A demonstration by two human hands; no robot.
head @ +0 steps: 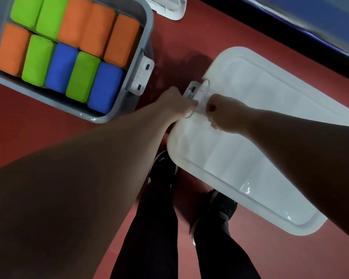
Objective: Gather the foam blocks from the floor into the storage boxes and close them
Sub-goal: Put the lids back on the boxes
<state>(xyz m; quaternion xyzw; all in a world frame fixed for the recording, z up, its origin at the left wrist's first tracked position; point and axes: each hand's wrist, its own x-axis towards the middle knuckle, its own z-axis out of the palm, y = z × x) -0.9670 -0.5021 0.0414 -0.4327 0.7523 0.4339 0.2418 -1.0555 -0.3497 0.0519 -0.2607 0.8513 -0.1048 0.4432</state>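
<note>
**A:** Status?

**B:** Both hands are on the latch point(196, 92) at the near end of the white lid point(250, 137), on the right-side box. Left hand point(176, 103) has its fingers curled round the latch from the side. Right hand point(225, 113) is curled tight against the other side. Can't tell if it pinches the latch or just presses.

**A:** Blocks?

**B:** Foam blocks point(73, 47) fill the open box point(101, 118) on the left, packed in two rows. No loose ones on the floor point(48, 117) in view. Whatever is under the white lid is hidden.

**A:** Risks?

**B:** If the lid isn't seated flush, I'd expect the latch to ride over the rim and spring back. Fingertips sit right where it snaps, so a pinch is likely. A sideways shove could skid the box toward the open one, which is close by.

**A:** What's left?

**B:** The open box needs a cover. A spare lid point(167, 7) lies beyond it, cut off by the top edge of view. That box's side clip point(142, 75) hangs outward and could get trapped under the lid unless it's flipped clear first.
</note>
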